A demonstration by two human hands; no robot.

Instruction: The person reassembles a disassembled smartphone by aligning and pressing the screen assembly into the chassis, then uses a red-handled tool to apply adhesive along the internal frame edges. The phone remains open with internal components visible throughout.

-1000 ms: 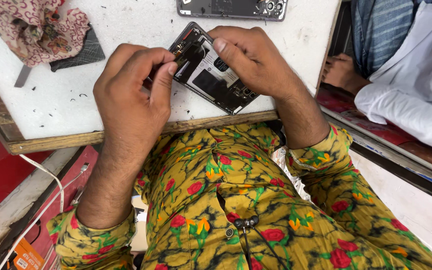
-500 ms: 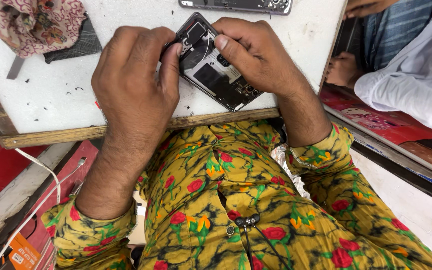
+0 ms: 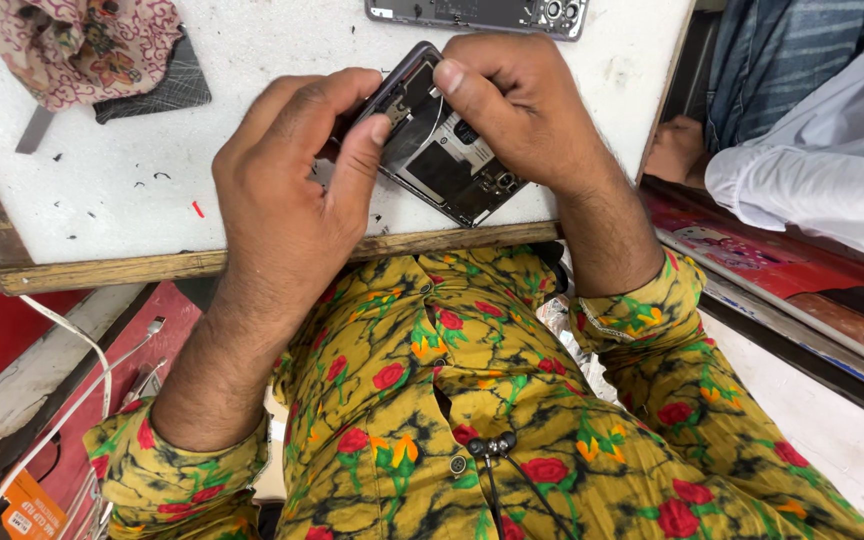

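A: Where's the unit?

B: Opened dark-grey smartphone with its back cover off (image 3: 442, 150), lying tilted on the white scuffed worktop with a wooden edge (image 3: 152, 150), near the front edge.

A: Hands?

B: Both on it. Left hand (image 3: 287, 205) grips the phone's upper left side, fingers curled narrow, thumb pressed against the exposed internals. Right hand (image 3: 522, 110) covers the upper right part, fingers closed tight, thumb tip on the inside near the top. Can't tell whether a tool is pinched there.

A: Around it?

B: Second dark phone frame with camera holes (image 3: 477, 14) at the far edge, apart from the hands. Floral pink cloth (image 3: 82, 45) top left, over a dark flat panel (image 3: 157, 90). White cables (image 3: 72, 390) hang lower left. Another person's hand (image 3: 677, 150) beside the bench, right.
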